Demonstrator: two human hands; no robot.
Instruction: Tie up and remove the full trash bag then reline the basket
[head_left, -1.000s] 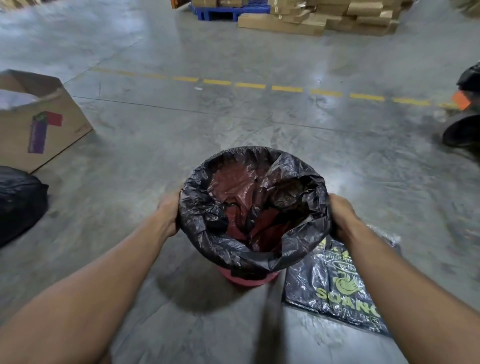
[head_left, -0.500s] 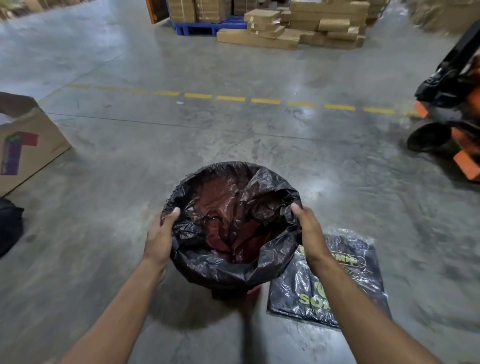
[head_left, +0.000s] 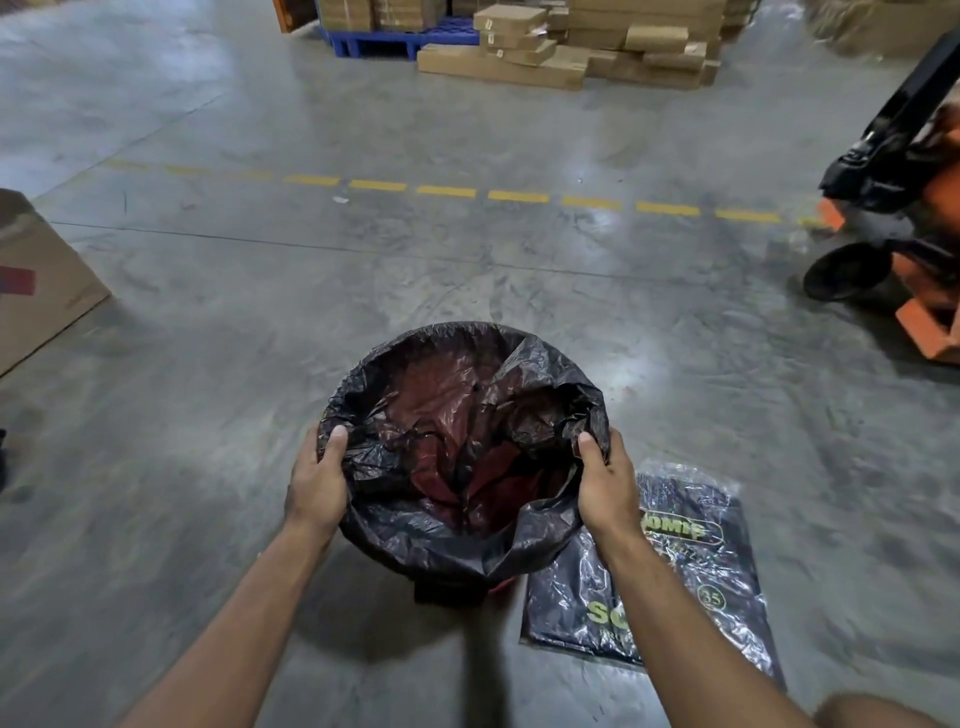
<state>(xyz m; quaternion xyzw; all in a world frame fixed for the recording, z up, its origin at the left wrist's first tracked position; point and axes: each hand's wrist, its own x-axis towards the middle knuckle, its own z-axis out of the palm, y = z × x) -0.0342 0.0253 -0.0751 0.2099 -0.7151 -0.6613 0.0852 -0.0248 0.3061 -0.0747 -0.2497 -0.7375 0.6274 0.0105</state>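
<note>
A black trash bag liner (head_left: 431, 530) is folded over the rim of a red basket (head_left: 500, 585), of which only a sliver shows at the bottom; its red inside shows through the thin plastic. My left hand (head_left: 318, 483) grips the liner's edge on the left side of the rim, thumb on top. My right hand (head_left: 605, 486) grips the liner's edge on the right side, thumb over the fold. The mouth of the bag is open and I see no trash inside.
A flat pack of black trash bags (head_left: 675, 577) lies on the concrete floor just right of the basket. A cardboard box (head_left: 36, 280) stands at the left edge. An orange pallet jack (head_left: 904, 218) is at the right. Stacked cartons (head_left: 566, 47) sit far back.
Both hands moved from the basket's sides up onto the liner's rim, thumbs hooked over the edge. The view tilted up and right, so the black bag at left left the frame.
</note>
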